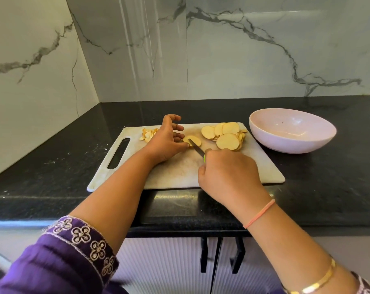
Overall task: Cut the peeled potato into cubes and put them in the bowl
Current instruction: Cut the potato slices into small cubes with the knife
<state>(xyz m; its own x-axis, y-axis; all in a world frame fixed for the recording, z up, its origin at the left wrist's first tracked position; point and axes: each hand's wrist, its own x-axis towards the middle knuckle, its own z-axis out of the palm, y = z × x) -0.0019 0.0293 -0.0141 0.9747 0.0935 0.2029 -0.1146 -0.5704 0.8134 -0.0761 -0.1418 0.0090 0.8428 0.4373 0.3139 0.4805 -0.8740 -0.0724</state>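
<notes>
Black tabletop (307,177) carries one cutting board (180,170) and one pink bowl (292,143). Left hand (165,143), fingers arched, pinches a single potato slice (198,140). Right hand (228,172) grips one knife (198,150), its handle mostly hidden. The pile of slices (228,141) overlaps too much to count, and the left hand partly hides the peels (148,134).

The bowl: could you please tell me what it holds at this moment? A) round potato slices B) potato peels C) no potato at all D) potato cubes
C: the bowl is bare inside, while the round slices lie piled on the cutting board.
</notes>
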